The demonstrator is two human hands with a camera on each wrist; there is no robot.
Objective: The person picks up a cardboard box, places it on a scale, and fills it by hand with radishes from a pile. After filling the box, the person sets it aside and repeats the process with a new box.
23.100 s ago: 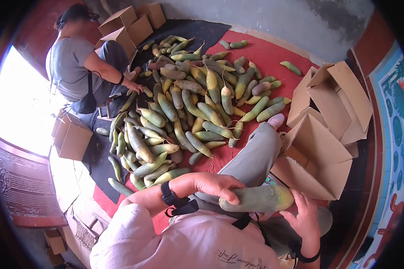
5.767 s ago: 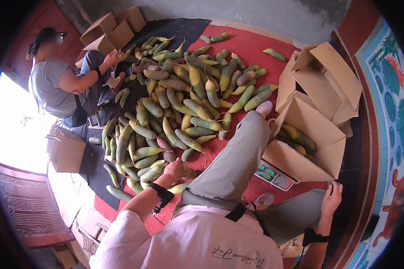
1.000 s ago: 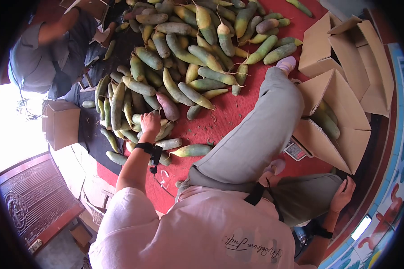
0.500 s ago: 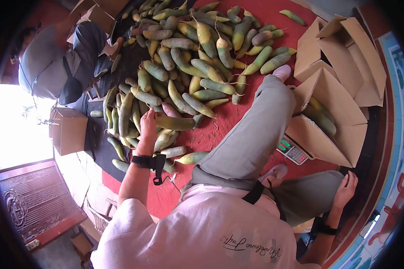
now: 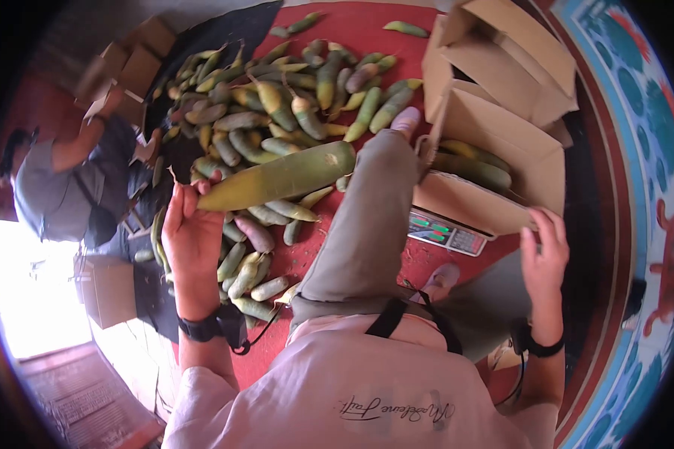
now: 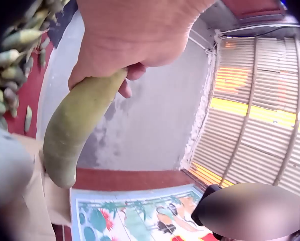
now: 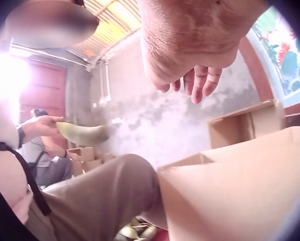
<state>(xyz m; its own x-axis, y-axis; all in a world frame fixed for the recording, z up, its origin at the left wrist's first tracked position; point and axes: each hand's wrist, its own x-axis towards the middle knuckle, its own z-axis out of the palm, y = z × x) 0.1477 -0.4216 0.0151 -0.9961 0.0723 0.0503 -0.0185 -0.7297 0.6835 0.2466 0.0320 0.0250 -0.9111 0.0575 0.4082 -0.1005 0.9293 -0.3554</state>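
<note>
My left hand (image 5: pixel 193 243) grips a long green radish (image 5: pixel 281 178) by its yellowish, thin-rooted end. The radish is held up over the heap, its blunt green end pointing right toward my raised knee. The left wrist view shows the fingers wrapped round the narrow end of the radish (image 6: pixel 72 128), its body hanging down. My right hand (image 5: pixel 544 258) is beside the near right edge of an open cardboard box (image 5: pixel 520 142), its fingers loosely bent. From the right wrist, that hand (image 7: pixel 195 45) appears above the box wall (image 7: pixel 240 181) with nothing in its fingers. Radishes (image 5: pixel 472 166) lie inside the box.
Under the box sits a digital scale (image 5: pixel 445 232) with lit green digits. Another open box (image 5: pixel 502 56) stands behind. A large heap of radishes (image 5: pixel 240 142) covers the red and black cloths. Another person (image 5: pixel 64 187) sits at left near more boxes (image 5: pixel 138 71).
Over the last second, my left hand has lifted a radish off the heap and raised it. My right hand has moved from my knee to the box, which stood empty 23 seconds ago.
</note>
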